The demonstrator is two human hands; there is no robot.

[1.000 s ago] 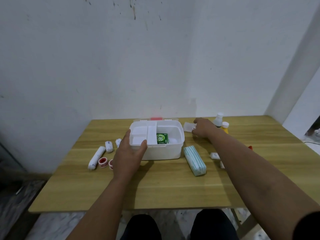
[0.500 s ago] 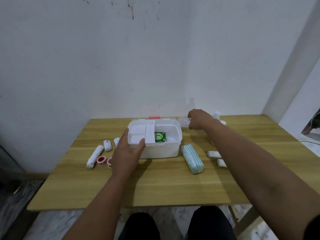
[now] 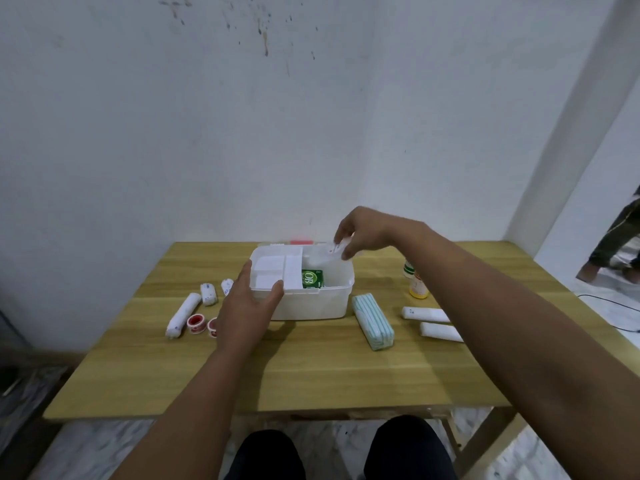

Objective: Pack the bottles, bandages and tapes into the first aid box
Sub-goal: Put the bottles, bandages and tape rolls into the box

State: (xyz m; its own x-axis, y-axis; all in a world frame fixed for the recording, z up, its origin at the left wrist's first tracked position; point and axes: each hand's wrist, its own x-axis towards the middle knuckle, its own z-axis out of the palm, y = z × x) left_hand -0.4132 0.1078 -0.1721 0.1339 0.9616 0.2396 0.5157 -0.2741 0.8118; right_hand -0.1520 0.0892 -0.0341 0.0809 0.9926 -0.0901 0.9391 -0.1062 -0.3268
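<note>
Right hand over open first aid box, white packet pinched.
Left hand [image 3: 244, 306] grips box [image 3: 311, 303] at near-left rim, thumb inside; right hand [image 3: 363, 233] holds white packet [image 3: 327, 252] above far-right corner; bandage rolls [image 3: 183, 313], tapes [image 3: 194, 321] toward table [image 3: 311, 375] left edge; bottles [image 3: 417, 284] right of box.

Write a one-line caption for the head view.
Left hand steadies the white box; right hand lowers a white packet in.
</note>
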